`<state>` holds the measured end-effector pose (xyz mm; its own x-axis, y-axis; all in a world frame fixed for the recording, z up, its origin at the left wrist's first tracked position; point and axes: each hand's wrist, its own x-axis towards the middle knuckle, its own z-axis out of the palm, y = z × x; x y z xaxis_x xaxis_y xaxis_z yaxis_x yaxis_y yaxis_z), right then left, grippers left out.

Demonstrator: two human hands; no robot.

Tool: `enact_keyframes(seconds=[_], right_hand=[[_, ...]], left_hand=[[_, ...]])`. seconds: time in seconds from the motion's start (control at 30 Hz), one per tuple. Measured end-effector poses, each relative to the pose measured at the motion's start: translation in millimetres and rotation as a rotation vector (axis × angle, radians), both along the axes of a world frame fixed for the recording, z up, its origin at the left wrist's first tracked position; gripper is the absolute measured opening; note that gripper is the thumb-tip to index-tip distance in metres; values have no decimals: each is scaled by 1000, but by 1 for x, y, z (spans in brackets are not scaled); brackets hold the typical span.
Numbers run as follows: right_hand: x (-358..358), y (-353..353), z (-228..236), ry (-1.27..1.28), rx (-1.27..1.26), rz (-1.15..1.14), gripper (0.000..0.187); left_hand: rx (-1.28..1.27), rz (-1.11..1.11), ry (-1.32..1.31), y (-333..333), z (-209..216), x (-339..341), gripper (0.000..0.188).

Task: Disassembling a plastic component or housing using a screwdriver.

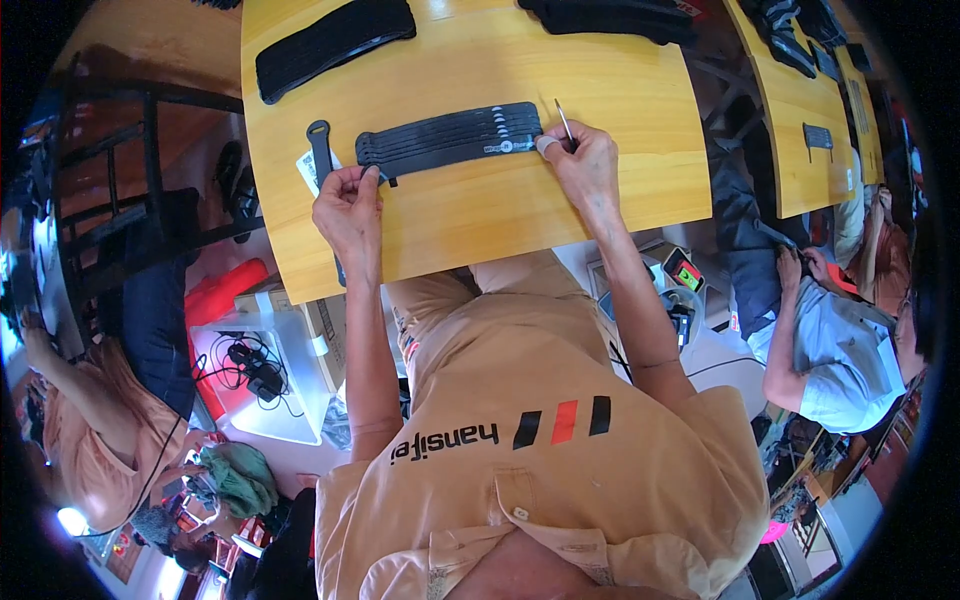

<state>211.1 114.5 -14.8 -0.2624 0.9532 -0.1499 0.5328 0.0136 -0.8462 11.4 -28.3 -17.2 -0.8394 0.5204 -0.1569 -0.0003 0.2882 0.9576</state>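
Note:
A stack of flat black straps (pixel 445 140), fanned into overlapping rows with pale printing toward its right end, lies across the wooden table (pixel 480 225). At its near left corner, my left hand (pixel 348 212) is closed, thumb and fingertips pinching the strap edge. My right hand (pixel 588 172) is closed at the stack's right end, with a white wrap on one finger. From that fist a thin pointed metal tool (pixel 562 115) sticks up; its exact kind is hidden. Beside my left hand lies a single black strap (pixel 320 148) with a slotted end, over a white printed label (pixel 305 172).
Black bundles (pixel 335 45) lie at the table's far left and far right (pixel 610 18). A second table (pixel 800 140) with black items stands right. Below left are a clear bin (pixel 300 400) of cables and a cardboard box (pixel 325 325). Co-workers sit on both sides.

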Motion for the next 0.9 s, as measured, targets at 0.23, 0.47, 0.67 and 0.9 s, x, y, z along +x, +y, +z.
enact_keyframes(seconds=[0.23,0.47,0.67,0.9], right_hand=[[0,0,-1,-1,3,2,14],[0,0,-3,-12,12,0,14],[-2,0,-1,-67,41,17,14],[-3,-1,5,-124,61,30,11]], left_hand=[[-33,7,38,0,-4,-1,10],[-42,9,85,1,-5,0,11],[-60,14,99,1,-4,0,12],[-137,-1,197,0,-10,-5,17]])
